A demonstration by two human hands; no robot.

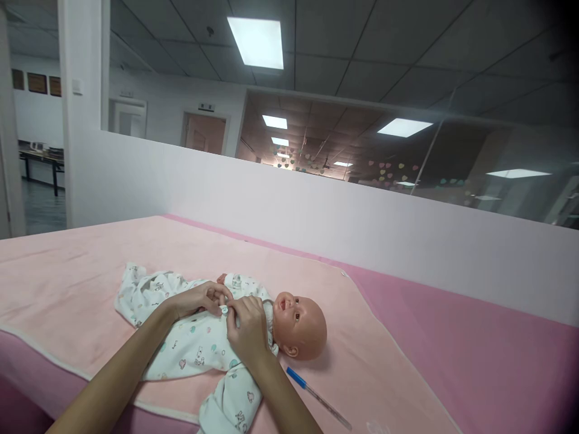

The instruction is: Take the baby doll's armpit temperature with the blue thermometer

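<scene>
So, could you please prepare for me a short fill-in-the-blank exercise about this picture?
1. The doll lies on its ____.
2. Of the left hand and right hand, the ____ one is nearer the doll's head.
3. The pen has a ____ cap.

Missing words: back; right; blue.

Both forearms point(124, 364) are cut off by the bottom edge. The right hand point(248, 328) covers part of the suit's point(185, 346) chest. Around the white button point(224, 310), fingers of the right hand and the left hand point(203, 299) hide the cloth, so each grip is unclear. The near sleeve's point(235, 398) end is out of the picture. The wall frames' point(37, 83) contents are too small to tell.
</scene>
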